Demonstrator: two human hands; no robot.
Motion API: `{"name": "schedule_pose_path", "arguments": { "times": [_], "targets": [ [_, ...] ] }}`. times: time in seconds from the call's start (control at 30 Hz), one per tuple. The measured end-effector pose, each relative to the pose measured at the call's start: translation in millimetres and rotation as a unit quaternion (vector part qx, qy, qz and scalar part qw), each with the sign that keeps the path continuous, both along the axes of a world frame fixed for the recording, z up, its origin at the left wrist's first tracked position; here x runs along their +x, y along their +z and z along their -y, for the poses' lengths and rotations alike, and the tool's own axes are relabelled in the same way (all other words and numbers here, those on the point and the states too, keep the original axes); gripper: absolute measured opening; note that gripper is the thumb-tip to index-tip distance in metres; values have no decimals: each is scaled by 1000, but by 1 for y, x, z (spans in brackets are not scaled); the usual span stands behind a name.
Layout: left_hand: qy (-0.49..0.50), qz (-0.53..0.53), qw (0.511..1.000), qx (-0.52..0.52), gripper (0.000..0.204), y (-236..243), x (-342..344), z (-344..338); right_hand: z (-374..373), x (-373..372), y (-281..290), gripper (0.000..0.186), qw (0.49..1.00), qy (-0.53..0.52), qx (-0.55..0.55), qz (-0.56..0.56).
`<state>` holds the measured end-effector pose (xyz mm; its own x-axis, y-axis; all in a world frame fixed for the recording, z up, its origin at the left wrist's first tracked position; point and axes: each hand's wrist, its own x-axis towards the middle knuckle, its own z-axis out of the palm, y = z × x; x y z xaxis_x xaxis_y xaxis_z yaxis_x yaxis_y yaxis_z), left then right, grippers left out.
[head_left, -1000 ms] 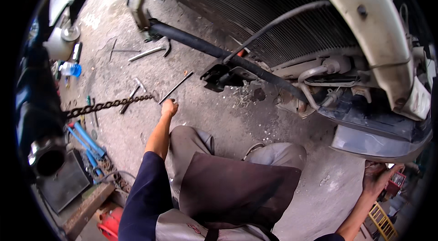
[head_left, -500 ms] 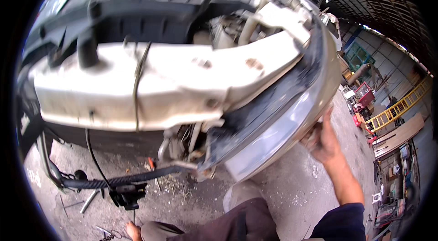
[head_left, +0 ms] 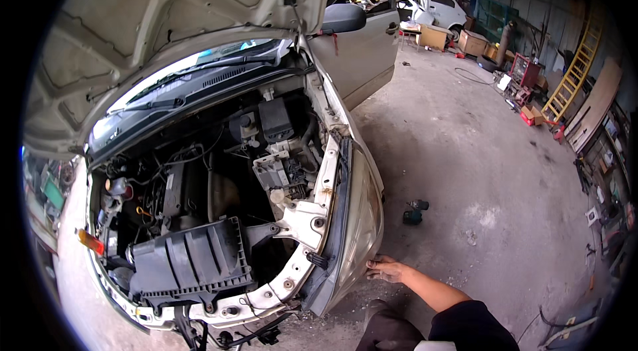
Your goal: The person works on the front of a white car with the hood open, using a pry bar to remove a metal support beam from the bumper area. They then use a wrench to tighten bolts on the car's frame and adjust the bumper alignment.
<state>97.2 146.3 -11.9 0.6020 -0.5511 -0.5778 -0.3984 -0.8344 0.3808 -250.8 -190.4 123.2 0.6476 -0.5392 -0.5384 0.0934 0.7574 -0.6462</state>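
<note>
My right hand (head_left: 385,269) reaches in from the lower right with its fingers stretched out. The fingertips rest at the outer edge of a cloudy car headlight (head_left: 359,245), near its lower end. The headlight sits at the front corner of the car, beside the pale metal front crossmember (head_left: 289,284). A black trim strip (head_left: 342,181) runs along the headlight's inner side. Nothing shows gripped in the hand. My left hand is out of view.
The raised bonnet (head_left: 153,25) stands over the engine bay, with a black ribbed air filter box (head_left: 193,261) at its front. An open car door (head_left: 359,52) juts out behind. A cordless power tool (head_left: 413,213) lies on the concrete floor. A yellow ladder (head_left: 575,72) leans at the right wall.
My view has lifted and moved back, bringing the engine bay and bonnet into sight. My right hand stays by the headlight's outer edge. My left hand, low in view before, has left the picture.
</note>
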Motion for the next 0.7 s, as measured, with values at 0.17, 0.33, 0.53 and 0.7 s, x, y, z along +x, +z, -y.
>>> {"name": "schedule_pose_path", "arguments": {
  "times": [0.17, 0.33, 0.53, 0.7],
  "targets": [
    [-30, -25, 999, -20, 12, 114, -33, 74, 2, -3, -17, 49, 998, -50, 45, 1],
    [8, -20, 1000, 8, 13, 176, -57, 120, 5, -7, 4, 59, 998, 10, 63, 8],
    [71, -15, 996, 46, 15, 227, -70, 130, 11, -8, -5, 47, 991, 52, 122, 35],
    [100, -32, 993, 56, 16, 230, -82, 121, 21, -11, -20, 36, 989, 58, 91, 97]
  ]
}}
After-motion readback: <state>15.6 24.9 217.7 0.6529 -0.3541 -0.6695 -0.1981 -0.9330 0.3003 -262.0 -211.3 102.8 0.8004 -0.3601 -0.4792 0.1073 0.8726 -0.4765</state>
